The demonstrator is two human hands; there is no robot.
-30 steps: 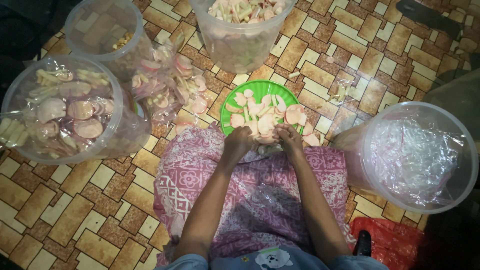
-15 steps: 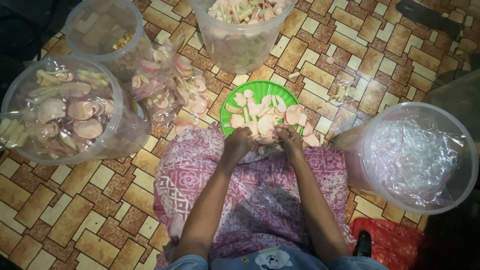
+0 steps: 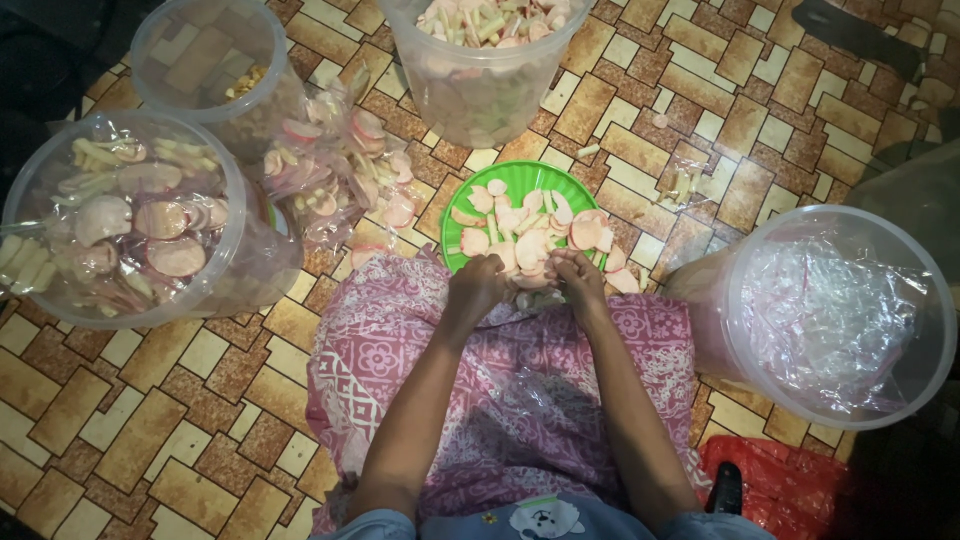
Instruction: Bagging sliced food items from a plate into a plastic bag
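At the near rim of the round green plastic plate (image 3: 520, 178), both hands stay put as before. The left hand (image 3: 478, 288) and right hand (image 3: 578, 275) each keep a grip pinching pale pink cracker slices (image 3: 530, 245).

Plastic-lined tub (image 3: 905, 262), red bag (image 3: 775, 478), patterned tiled floor (image 3: 130, 430).

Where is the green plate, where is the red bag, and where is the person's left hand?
green plate (image 3: 520, 178): head view, on its bare far rim.
red bag (image 3: 790, 480): head view, on its crinkled middle, lower right on the floor.
left hand (image 3: 478, 285): head view, on the back of the hand, at the plate's near edge.
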